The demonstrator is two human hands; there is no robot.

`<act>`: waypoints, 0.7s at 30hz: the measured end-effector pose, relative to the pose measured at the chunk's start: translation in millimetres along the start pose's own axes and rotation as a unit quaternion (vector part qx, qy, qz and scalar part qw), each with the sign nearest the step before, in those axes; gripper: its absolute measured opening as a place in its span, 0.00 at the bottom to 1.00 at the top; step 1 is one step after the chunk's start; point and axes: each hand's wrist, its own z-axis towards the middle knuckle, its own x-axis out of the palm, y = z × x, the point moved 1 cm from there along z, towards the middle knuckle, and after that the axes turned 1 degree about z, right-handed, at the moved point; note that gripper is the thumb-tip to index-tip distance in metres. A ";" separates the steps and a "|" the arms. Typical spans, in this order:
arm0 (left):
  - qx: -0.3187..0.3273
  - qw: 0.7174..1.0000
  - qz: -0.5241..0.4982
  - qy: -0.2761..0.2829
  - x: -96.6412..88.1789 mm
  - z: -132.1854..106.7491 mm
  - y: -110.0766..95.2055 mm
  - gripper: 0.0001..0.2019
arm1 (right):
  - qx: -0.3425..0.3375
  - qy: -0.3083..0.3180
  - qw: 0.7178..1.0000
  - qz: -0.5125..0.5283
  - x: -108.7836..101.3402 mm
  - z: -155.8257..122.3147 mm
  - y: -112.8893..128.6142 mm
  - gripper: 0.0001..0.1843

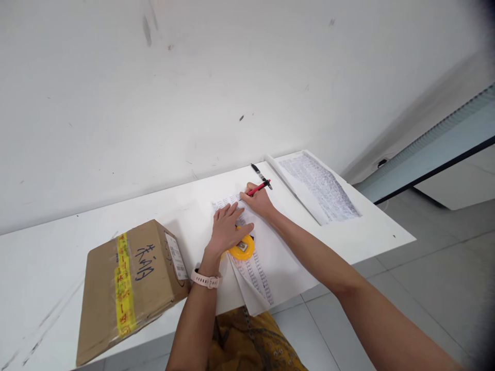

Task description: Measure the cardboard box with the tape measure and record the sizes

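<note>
My right hand [258,198] is closed around a red pen [257,188] with a black end, its tip near the upper part of a written sheet of paper [286,257]. Fingers spread, my left hand [227,225] lies flat on the same sheet. Partly under its thumb is a round yellow case [243,248] with a small label in the middle, perhaps a tape measure. Rows of small handwriting run down the sheet, and its lower edge curls over the table's front edge. A pink watch band [205,279] circles my left wrist.
A taped cardboard box [143,273] stands left of my left arm on the white table [185,201]. A black pen [256,171] lies beyond my right hand. Further right is a stack of written pages [317,190]. The wall [216,93] rises behind the table.
</note>
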 end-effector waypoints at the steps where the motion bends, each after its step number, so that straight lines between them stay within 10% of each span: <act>1: 0.001 1.000 0.000 0.000 -0.1 -0.1 0.0 0.29 | 0.001 0.001 1.000 0.000 0.1 0.0 0.1 0.15; 21: 0.005 1.000 -0.008 -0.006 -0.2 -0.9 -0.3 0.29 | -0.008 -0.010 1.000 -0.014 0.7 1.9 -6.0 0.13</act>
